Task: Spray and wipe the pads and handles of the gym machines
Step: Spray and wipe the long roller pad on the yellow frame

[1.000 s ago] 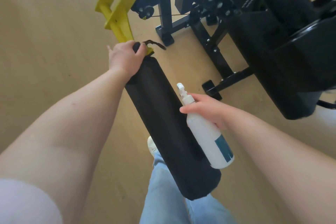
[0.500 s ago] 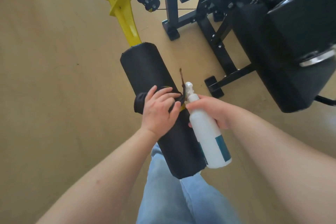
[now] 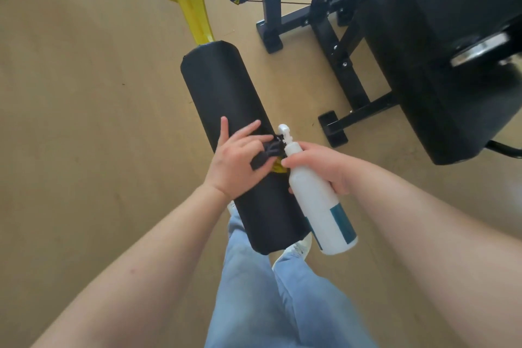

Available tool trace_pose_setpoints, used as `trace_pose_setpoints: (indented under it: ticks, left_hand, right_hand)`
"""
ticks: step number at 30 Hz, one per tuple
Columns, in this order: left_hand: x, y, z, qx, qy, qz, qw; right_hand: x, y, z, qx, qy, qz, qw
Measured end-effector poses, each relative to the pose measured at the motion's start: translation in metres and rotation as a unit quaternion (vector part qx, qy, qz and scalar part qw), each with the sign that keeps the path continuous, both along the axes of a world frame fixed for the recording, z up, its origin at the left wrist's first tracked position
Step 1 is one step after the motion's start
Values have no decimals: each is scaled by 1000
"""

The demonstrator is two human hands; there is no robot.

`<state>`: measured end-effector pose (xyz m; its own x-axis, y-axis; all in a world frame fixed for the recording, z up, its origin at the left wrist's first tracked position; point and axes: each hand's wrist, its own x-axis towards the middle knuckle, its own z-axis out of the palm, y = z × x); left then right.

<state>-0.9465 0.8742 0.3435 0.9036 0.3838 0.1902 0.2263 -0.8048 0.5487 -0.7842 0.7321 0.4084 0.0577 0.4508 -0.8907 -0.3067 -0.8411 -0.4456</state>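
Observation:
A long black roller pad (image 3: 220,85) hangs on a yellow machine arm (image 3: 192,5) and runs toward me above my legs. My left hand (image 3: 237,167) lies on the pad's middle and holds a bunched dark cloth (image 3: 265,154) with a bit of yellow showing. Two of its fingers stretch out over the pad. My right hand (image 3: 324,164) grips a white spray bottle (image 3: 319,206) with a teal label just right of the pad. The bottle's nozzle is next to the cloth.
A black machine frame (image 3: 347,70) with floor feet stands to the right. Beside it sits a large black seat pad (image 3: 440,65). Tan floor spreads to the left. My legs in light jeans (image 3: 254,291) are under the pad's near end.
My left hand has slid with the cloth from the pad's far end near the yellow arm down to its middle. The bottle stays beside the pad.

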Motion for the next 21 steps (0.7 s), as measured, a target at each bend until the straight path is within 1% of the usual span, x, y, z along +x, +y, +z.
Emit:
trace_pose_setpoints:
  ticks: [3,6,8,10,12,14,21]
  left_hand:
    - [19,18,5,-28,14,82,996]
    - [14,-3,11,-76,-8,111,991]
    - [-2,-32,16,-89,-22,96,991]
    - [-22,-67,17,-96,-19,73,992]
    - [-40,-104,16,-103,-15,48,993]
    - [-54,-132,13,-101,-21,32,994]
    - [-66,-139,3,-10,-40,-74,996]
  right_hand:
    - [-2,-1,0,-2,12,-30,999]
    - [-3,-5,4,-14,18,-46,999]
    - [1,-10,8,-37,46,-40,997]
    - [7,-15,11,-63,64,-13,996]
    - [10,-18,13,-77,52,23,995]
    - [8,-20,14,-67,34,39,996]
    - [-4,-18,18,-48,24,8,999]
